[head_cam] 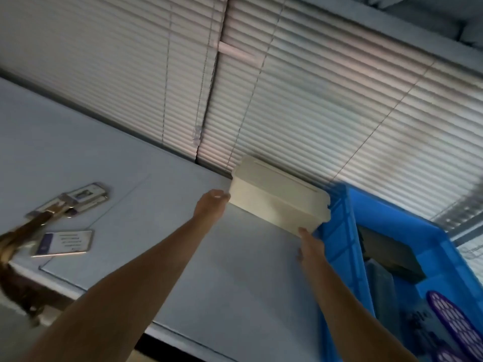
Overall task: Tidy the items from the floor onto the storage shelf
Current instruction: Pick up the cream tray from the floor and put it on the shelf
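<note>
A cream plastic box with a lid (277, 194) rests on the grey shelf board (162, 226), at its back edge against the window blinds. My left hand (210, 205) touches the box's left end and my right hand (309, 245) grips its near right corner. Both arms reach forward over the shelf. The box's right end touches the blue crate (339, 231).
The blue crate at the right holds dark items and a purple mesh object (454, 322). A white card (65, 242) and a lanyard with badges (78, 198) lie on the shelf at the left. Closed blinds (287, 100) run behind the shelf.
</note>
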The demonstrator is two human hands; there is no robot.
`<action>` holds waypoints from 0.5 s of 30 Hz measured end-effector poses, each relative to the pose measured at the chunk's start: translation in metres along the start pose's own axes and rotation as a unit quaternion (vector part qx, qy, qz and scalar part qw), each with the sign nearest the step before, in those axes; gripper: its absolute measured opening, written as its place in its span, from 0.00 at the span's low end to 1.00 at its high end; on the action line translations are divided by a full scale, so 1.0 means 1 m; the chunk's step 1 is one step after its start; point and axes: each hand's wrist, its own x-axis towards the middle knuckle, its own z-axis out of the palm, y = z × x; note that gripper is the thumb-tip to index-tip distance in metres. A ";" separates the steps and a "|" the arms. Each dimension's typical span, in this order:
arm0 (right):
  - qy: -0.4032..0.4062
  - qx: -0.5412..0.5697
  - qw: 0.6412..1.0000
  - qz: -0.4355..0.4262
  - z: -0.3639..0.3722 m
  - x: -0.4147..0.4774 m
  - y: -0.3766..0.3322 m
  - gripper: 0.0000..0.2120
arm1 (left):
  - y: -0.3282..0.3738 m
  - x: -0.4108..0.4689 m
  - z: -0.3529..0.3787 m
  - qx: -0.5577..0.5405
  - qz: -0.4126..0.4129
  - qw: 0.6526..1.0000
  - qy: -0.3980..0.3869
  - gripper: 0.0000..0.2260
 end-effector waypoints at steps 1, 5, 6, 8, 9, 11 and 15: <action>-0.027 -0.018 0.999 0.014 0.003 -0.019 0.003 0.08 | -0.008 -0.020 -0.013 -0.031 -0.015 0.999 -0.006 0.14; -0.162 -0.085 0.983 -0.009 0.029 -0.112 0.023 0.05 | -0.059 -0.116 -0.079 -0.081 -0.055 0.995 0.020 0.04; -0.196 -0.109 0.974 -0.032 0.038 -0.136 0.031 0.05 | -0.078 -0.139 -0.097 -0.079 -0.071 0.994 0.034 0.05; -0.257 -0.166 0.948 -0.085 0.057 -0.186 0.050 0.05 | -0.122 -0.189 -0.137 -0.103 -0.119 0.986 0.059 0.05; -0.292 -0.200 0.929 -0.110 0.068 -0.212 0.060 0.05 | -0.147 -0.214 -0.159 -0.121 -0.145 0.979 0.074 0.06; -0.364 -0.261 0.884 -0.132 0.094 -0.262 0.085 0.06 | -0.196 -0.266 -0.205 -0.111 -0.207 0.966 0.113 0.06; -0.464 -0.366 0.790 -0.166 0.153 -0.341 0.152 0.08 | -0.285 -0.349 -0.293 -0.091 -0.329 0.921 0.189 0.06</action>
